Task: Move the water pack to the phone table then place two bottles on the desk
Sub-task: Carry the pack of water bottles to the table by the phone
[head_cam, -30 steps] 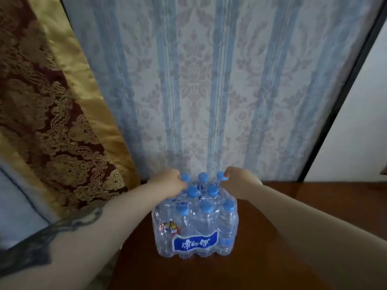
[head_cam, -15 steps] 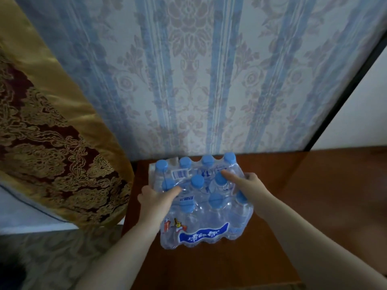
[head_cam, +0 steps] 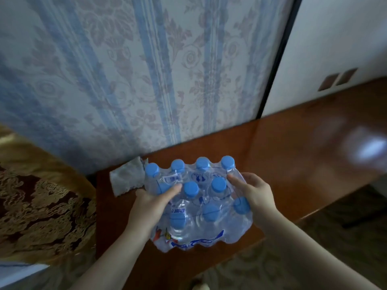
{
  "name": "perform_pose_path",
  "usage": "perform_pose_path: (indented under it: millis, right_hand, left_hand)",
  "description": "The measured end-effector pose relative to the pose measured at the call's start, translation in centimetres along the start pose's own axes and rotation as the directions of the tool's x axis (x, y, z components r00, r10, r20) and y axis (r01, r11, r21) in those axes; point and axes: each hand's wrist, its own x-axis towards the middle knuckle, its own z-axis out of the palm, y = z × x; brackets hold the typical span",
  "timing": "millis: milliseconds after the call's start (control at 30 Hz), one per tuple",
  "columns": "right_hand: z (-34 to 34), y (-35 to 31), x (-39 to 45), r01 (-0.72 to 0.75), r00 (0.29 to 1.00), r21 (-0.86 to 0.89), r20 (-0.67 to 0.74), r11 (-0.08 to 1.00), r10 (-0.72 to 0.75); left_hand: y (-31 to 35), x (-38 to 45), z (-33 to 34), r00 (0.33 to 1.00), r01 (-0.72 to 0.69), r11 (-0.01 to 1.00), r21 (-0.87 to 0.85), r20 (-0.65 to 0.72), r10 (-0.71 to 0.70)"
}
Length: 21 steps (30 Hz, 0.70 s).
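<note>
A shrink-wrapped water pack with several blue-capped clear bottles stands on the left end of a dark brown wooden table, near the wall. My left hand rests on the pack's left side, its index finger stretched over the plastic film between caps. My right hand presses on the pack's right side, fingers on the film by the far right caps. Both hands touch the wrap; a firm grip is not evident.
Blue-striped floral wallpaper rises directly behind the table. A gold and maroon patterned curtain hangs at the left. A torn flap of plastic wrap lies by the pack's left. Patterned carpet lies below the table's front edge.
The view has tilted down and come closer. My hands have shifted from the pack's far end to its top and sides; the pack stays on the table.
</note>
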Motion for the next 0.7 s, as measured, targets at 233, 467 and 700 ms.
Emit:
perform_pose_path:
  millis: [233, 467, 700]
  right_hand:
    - [-5.4, 1.5, -2.7, -0.028, 0.957, 0.206, -0.277, 0.978, 0.086]
    - [-11.9, 4.5, -7.1, 0.048, 0.856, 0.318, -0.501, 0.947, 0.124]
    - [-20.3, 8.7, -14.1, 0.117, 0.657, 0.469, -0.698, 0.875, 0.287]
  left_hand:
    - [1.6, 1.8, 6.1, 0.993, 0.043, 0.999, 0.006, 0.106, -0.044]
    - [2.1, -0.1, 12.5, 0.908, -0.123, 0.979, 0.165, 0.418, 0.043]
    - [3.6, -6.5, 21.8, 0.727, -0.266, 0.943, 0.201, 0.684, 0.06]
